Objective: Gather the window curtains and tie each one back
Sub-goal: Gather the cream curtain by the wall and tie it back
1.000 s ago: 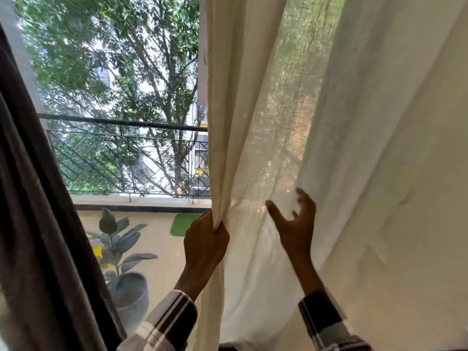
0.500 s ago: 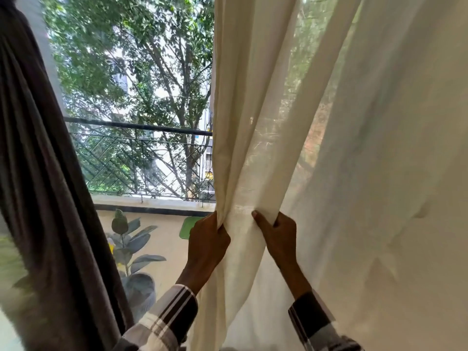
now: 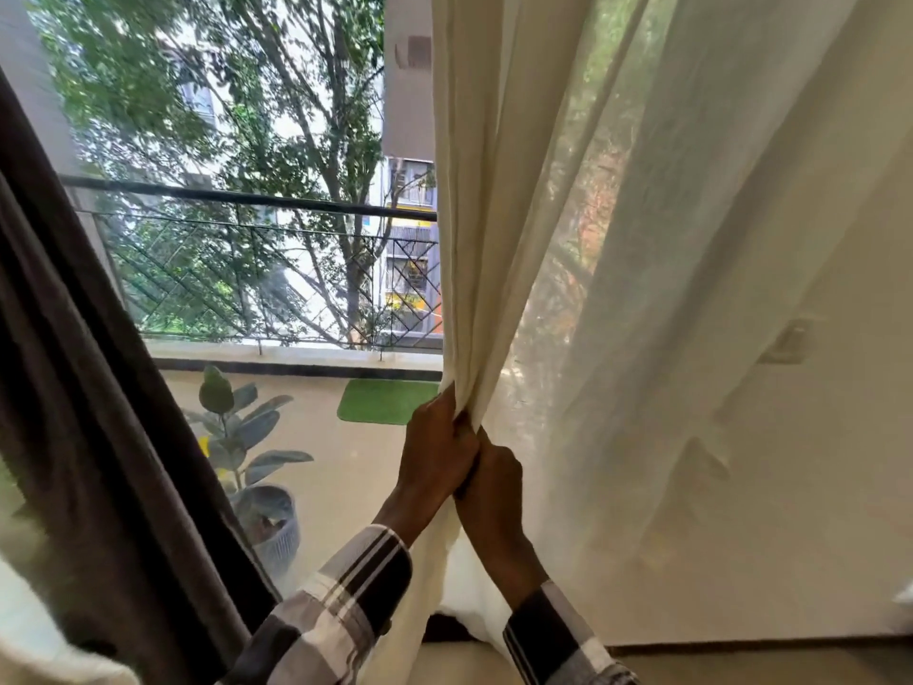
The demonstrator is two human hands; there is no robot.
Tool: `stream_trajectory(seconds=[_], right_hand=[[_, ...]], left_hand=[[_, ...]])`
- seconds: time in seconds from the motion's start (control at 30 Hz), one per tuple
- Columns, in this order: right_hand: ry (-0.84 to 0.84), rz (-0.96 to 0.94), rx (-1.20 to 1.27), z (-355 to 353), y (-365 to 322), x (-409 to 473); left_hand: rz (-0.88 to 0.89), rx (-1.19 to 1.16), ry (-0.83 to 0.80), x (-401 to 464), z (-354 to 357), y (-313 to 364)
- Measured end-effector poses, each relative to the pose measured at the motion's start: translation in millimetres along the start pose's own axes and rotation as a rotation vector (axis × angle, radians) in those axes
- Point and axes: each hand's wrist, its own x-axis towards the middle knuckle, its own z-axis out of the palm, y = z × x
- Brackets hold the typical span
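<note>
A sheer cream curtain [image 3: 642, 289] hangs over the right half of the window, its left edge bunched into folds. My left hand [image 3: 435, 452] grips those gathered folds from the left at about waist height. My right hand [image 3: 494, 491] is pressed against the left one just below it, fingers curled round the same bunch of fabric. A dark grey curtain [image 3: 84, 437] hangs along the left side, slanting down towards the bottom of the view; neither hand touches it.
Through the glass there is a balcony with a metal railing [image 3: 247, 200], a potted plant [image 3: 247, 467] and a green mat [image 3: 385, 400]. A wall with a switch plate [image 3: 785, 341] shows behind the sheer curtain on the right.
My right hand was open and apart from the left, then took a fold of the cream curtain and drew it left. Now both hands are together on the bunched fabric.
</note>
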Motion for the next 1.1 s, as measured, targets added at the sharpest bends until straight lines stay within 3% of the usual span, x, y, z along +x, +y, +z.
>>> stream_trajectory(seconds=[0.13, 0.33, 0.4, 0.5, 0.53, 0.57, 0.63, 0.7, 0.77, 0.83, 0.93, 1.1], right_hand=[[-0.105, 0.124, -0.023, -4, 1, -17], [-0.309, 0.282, -0.147, 14, 31, -65], [-0.389, 0.246, -0.211, 23, 47, -91], [-0.741, 0.329, -0.202, 24, 61, -122], [-0.739, 0.362, -0.181, 16, 65, -122], [-0.589, 0.377, -0.180, 6, 72, -116], [0.004, 0.382, -0.103, -24, 74, -82], [0.425, 0.361, 0.008, -59, 66, -39], [0.459, 0.405, 0.107, -85, 59, -1], [0.308, 0.453, 0.261, -100, 52, 28], [0.124, 0.380, 0.480, -101, 38, 49], [0.232, 0.418, 0.359, -79, 27, 38]], left_hand=[[-0.002, -0.098, -0.009, -11, 3, 11], [0.012, 0.057, 0.091, -23, 9, 14], [0.019, 0.072, 0.108, -24, 8, 14], [0.031, 0.101, 0.105, -20, 2, 8], [0.035, 0.107, 0.104, -19, 0, 4], [0.041, 0.116, 0.105, -19, -2, -1], [0.037, 0.141, 0.119, -18, -6, -6], [0.043, 0.156, 0.123, -19, -8, -6], [0.049, 0.161, 0.119, -18, -6, -5], [0.038, 0.147, 0.116, -17, -1, -5], [0.031, 0.131, 0.108, -17, 5, -5], [0.025, 0.143, 0.115, -14, 7, -7]])
